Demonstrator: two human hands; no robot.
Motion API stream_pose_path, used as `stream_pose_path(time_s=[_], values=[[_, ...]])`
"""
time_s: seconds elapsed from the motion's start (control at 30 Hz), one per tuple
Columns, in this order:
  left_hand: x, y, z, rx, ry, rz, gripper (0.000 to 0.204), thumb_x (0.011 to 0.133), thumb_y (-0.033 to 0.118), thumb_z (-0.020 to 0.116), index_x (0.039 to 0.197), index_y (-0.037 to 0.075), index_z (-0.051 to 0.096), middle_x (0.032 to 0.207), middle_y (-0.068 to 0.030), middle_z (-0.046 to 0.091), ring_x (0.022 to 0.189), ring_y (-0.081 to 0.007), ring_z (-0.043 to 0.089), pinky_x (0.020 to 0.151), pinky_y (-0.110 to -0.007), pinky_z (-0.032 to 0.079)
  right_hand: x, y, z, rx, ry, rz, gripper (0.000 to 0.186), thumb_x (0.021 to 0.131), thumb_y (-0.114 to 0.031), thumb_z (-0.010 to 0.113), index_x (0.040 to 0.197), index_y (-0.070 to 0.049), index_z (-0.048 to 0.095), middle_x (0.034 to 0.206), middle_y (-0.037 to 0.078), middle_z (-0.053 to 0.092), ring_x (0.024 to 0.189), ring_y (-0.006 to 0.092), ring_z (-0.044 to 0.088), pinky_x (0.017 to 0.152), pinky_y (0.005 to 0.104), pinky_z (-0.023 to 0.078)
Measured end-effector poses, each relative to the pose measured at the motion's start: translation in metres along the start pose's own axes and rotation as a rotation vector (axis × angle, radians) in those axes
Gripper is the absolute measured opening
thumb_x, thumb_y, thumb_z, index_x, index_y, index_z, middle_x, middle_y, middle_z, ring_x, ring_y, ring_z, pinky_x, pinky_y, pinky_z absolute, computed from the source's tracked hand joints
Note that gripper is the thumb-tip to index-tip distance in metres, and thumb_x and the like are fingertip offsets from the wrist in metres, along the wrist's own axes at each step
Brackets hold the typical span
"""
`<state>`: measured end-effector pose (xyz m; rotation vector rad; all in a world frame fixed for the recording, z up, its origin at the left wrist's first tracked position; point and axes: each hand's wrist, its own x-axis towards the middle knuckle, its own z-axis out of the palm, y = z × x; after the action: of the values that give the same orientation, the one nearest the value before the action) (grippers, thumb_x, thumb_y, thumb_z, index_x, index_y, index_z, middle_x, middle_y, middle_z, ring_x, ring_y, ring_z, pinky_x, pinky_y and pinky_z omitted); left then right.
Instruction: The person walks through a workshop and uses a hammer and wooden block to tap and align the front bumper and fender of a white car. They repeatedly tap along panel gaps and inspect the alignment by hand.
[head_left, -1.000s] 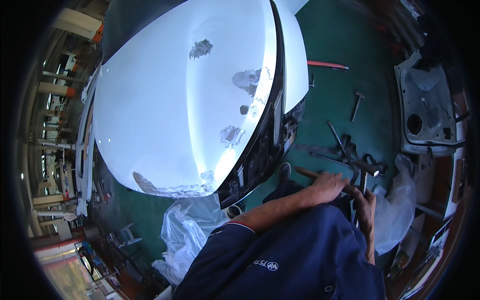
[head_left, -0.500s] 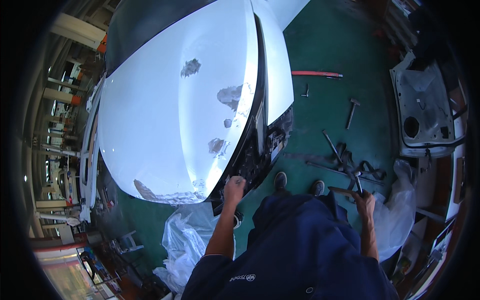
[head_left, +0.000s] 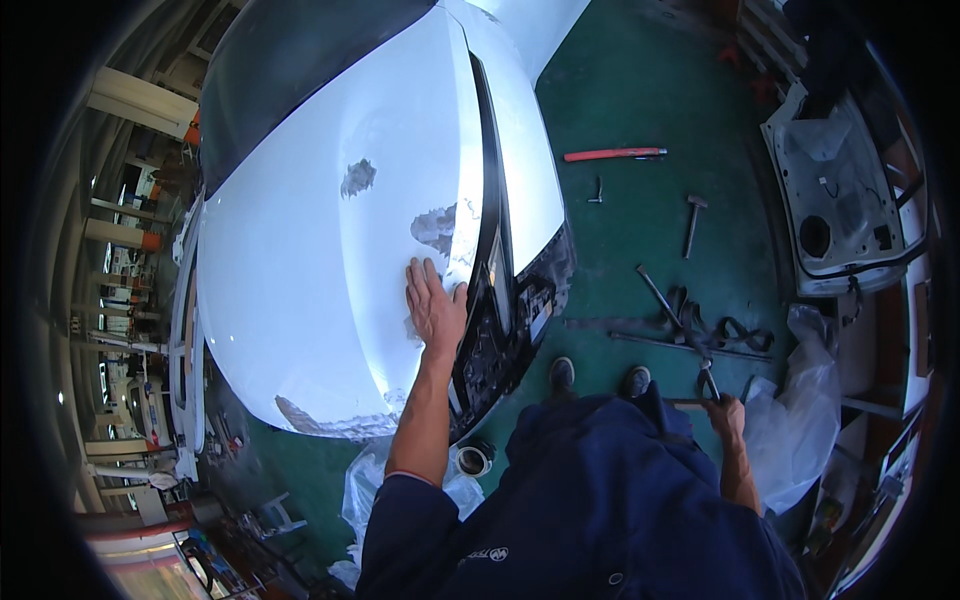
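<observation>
My left hand [head_left: 437, 308] lies flat with its fingers spread on the white car hood [head_left: 280, 280], near its right edge. Grey patches of bare metal or worn paint mark the hood: one scraped patch [head_left: 435, 230] is just beyond my fingertips, another dull patch [head_left: 358, 178] farther up. Low at my right side, my right hand [head_left: 728, 415] is closed around what looks like a hammer [head_left: 709, 378]. Its metal part points up and away from me, and a brown handle seems to run left from my grip.
On the green floor lie a red bar [head_left: 612, 155], a small metal tool [head_left: 597, 190], another hammer [head_left: 692, 228] and black straps [head_left: 740, 335] with rods. A door panel [head_left: 840, 190] stands right, above plastic sheeting [head_left: 800, 420]. A round can [head_left: 474, 460] sits by the front bumper area.
My left hand has moved up from the hood's front right corner and opened flat on the hood. The view has shifted slightly; my right hand still holds the hammer low.
</observation>
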<state>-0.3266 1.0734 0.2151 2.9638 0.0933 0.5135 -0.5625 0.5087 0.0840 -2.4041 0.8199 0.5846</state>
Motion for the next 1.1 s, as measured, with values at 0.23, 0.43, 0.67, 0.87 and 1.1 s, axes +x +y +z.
stream_pose_path(time_s=[0.23, 0.43, 0.67, 0.87, 1.1], values=[[0.035, -0.01, 0.035, 0.166, 0.0, 0.093, 0.098, 0.091, 0.054, 0.072, 0.158, -0.004, 0.031, 0.166, -0.0287, 0.024, 0.155, -0.0454, 0.021, 0.123, -0.06, 0.022, -0.038, 0.05, 0.016, 0.117, 0.01, 0.205, 0.049, 0.078, -0.044, 0.075, 0.089, 0.004, 0.074, 0.074, 0.019, 0.072, 0.073, 0.0352, 0.074, 0.072, 0.0463, 0.056], [0.083, 0.003, 0.047, 0.196, -0.003, 0.072, 0.099, 0.09, 0.061, 0.069, 0.158, -0.002, 0.034, 0.166, -0.0268, 0.027, 0.156, -0.0428, 0.022, 0.123, -0.06, 0.022, -0.061, 0.069, 0.02, 0.19, -0.034, 0.389, 0.043, 0.077, -0.039, 0.075, 0.087, 0.003, 0.075, 0.07, 0.015, 0.072, 0.066, 0.0269, 0.073, 0.068, 0.0405, 0.057], [0.146, 0.034, 0.055, 0.207, -0.014, 0.042, 0.095, 0.092, 0.061, 0.067, 0.158, 0.001, 0.035, 0.165, -0.029, 0.027, 0.155, -0.0453, 0.022, 0.123, -0.061, 0.022, -0.068, 0.078, 0.019, 0.301, 0.038, 0.378, 0.041, 0.078, -0.035, 0.077, 0.087, 0.005, 0.075, 0.069, 0.014, 0.071, 0.064, 0.0261, 0.072, 0.066, 0.0405, 0.057], [0.166, 0.047, 0.054, 0.254, -0.086, 0.021, 0.091, 0.096, 0.061, 0.061, 0.161, 0.005, 0.031, 0.166, -0.032, 0.022, 0.155, -0.0486, 0.018, 0.124, -0.062, 0.019, -0.084, 0.084, 0.035, 0.395, 0.128, 0.46, 0.038, 0.078, -0.031, 0.075, 0.085, 0.006, 0.073, 0.068, 0.015, 0.07, 0.063, 0.0247, 0.07, 0.063, 0.0389, 0.055], [0.164, 0.045, 0.05, 0.246, -0.12, 0.03, 0.085, 0.099, 0.057, 0.06, 0.162, 0.008, 0.03, 0.166, -0.0312, 0.021, 0.156, -0.0478, 0.017, 0.124, -0.062, 0.018, -0.102, 0.11, 0.065, 0.442, 0.097, 0.545, 0.041, 0.075, -0.032, 0.075, 0.086, 0.008, 0.073, 0.068, 0.015, 0.07, 0.063, 0.0253, 0.071, 0.061, 0.0386, 0.054]])
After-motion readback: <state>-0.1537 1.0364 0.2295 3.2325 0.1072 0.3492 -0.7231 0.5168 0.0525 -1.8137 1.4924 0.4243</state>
